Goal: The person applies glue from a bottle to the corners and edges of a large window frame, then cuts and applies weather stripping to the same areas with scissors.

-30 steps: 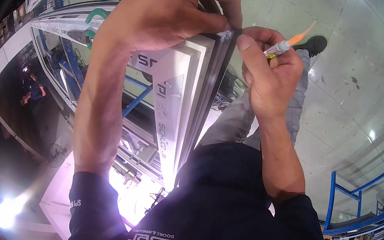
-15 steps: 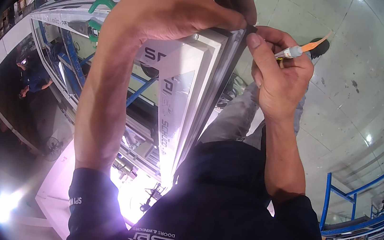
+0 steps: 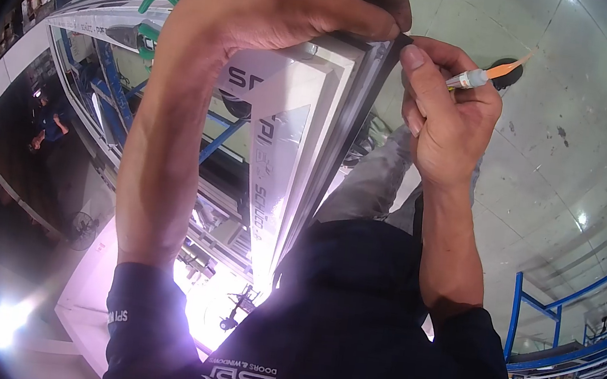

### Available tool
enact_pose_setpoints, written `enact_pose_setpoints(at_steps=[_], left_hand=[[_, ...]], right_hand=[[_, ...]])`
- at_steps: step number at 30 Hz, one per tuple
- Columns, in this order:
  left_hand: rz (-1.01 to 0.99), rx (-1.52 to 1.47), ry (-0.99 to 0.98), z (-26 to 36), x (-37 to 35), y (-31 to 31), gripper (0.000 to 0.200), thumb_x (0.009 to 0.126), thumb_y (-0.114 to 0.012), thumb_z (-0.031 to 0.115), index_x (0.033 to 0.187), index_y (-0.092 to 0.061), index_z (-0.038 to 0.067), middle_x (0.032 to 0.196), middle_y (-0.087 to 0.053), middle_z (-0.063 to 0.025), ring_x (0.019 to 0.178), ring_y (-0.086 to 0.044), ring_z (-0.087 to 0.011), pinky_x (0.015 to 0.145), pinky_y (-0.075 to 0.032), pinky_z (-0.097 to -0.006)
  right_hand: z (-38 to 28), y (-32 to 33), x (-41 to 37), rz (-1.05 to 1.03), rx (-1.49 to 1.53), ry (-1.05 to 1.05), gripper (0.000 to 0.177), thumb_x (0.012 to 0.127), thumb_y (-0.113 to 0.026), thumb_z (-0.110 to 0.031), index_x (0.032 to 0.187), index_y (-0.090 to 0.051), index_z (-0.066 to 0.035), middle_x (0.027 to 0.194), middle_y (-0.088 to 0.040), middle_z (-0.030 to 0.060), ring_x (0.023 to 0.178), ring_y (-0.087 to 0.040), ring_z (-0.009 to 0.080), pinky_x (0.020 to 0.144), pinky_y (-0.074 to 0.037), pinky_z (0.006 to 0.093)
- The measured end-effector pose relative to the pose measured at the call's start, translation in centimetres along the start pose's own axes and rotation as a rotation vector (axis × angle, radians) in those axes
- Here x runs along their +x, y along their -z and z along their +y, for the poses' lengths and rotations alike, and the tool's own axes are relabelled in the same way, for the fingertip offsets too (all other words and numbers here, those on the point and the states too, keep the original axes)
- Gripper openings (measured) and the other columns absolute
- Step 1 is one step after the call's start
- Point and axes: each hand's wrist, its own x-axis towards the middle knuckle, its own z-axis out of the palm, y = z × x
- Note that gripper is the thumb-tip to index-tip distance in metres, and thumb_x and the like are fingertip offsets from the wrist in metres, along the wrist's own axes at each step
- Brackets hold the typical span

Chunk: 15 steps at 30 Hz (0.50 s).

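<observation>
A white window or door frame [image 3: 321,86] with printed protective film stands in front of me, its corner near the top of the view. Along its outer edge runs a black rubber gasket [image 3: 380,74]. My left hand [image 3: 295,7] arches over the corner, thumb and fingers closed at the gasket's upper end; some fingertips are hidden. My right hand [image 3: 452,121] pinches the same end between thumb and forefinger. Tucked in its fingers is a small glue tube [image 3: 471,80] with an orange nozzle [image 3: 509,68] pointing up and right, away from the gasket.
A green-handled clamp [image 3: 147,41] grips a profile at left. Blue metal racks [image 3: 538,305] stand at lower right, and more blue supports lie behind the frame. Another person [image 3: 48,124] is far left. A bright lamp [image 3: 3,323] glares at lower left. My legs [image 3: 373,175] are beside the frame.
Both hands have shifted slightly right, still together at the corner. The glue tube and nozzle moved a little right with my right hand. The grips look the same.
</observation>
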Motion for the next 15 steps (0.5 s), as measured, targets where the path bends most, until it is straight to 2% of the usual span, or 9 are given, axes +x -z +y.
enact_pose_setpoints(at_steps=[6,9,15], left_hand=[[-0.039,-0.005,0.146,0.34,0.76,0.37,0.018,0.089,-0.078,0.013,0.098,-0.079,-0.002,0.082,-0.077,-0.0109,0.064,-0.069,-0.013,0.057,-0.055,-0.0244],[-0.024,-0.017,0.064,0.31,-0.02,0.42,0.018,0.089,-0.078,0.013,0.099,-0.079,-0.002,0.081,-0.077,-0.0113,0.063,-0.068,-0.0128,0.055,-0.054,-0.0241],[-0.013,0.018,0.106,0.42,0.19,0.25,0.019,0.088,-0.078,0.013,0.098,-0.079,-0.003,0.08,-0.077,-0.0116,0.062,-0.068,-0.0132,0.054,-0.054,-0.0244]], right_hand=[[0.02,0.06,0.29,-0.02,0.089,-0.064,0.017,0.094,-0.075,-0.007,0.1,-0.072,0.008,0.063,-0.053,-0.0036,0.049,-0.041,0.0019,0.042,-0.027,0.0205],[-0.16,0.13,0.34,-0.033,0.07,-0.079,0.015,0.096,-0.07,-0.003,0.103,-0.07,0.01,0.063,-0.05,-0.0027,0.05,-0.039,0.0032,0.041,-0.03,0.0199],[0.0,0.33,0.46,-0.053,0.091,-0.072,0.015,0.097,-0.068,-0.003,0.102,-0.07,0.011,0.063,-0.051,-0.0022,0.05,-0.039,0.0029,0.041,-0.029,0.0199]])
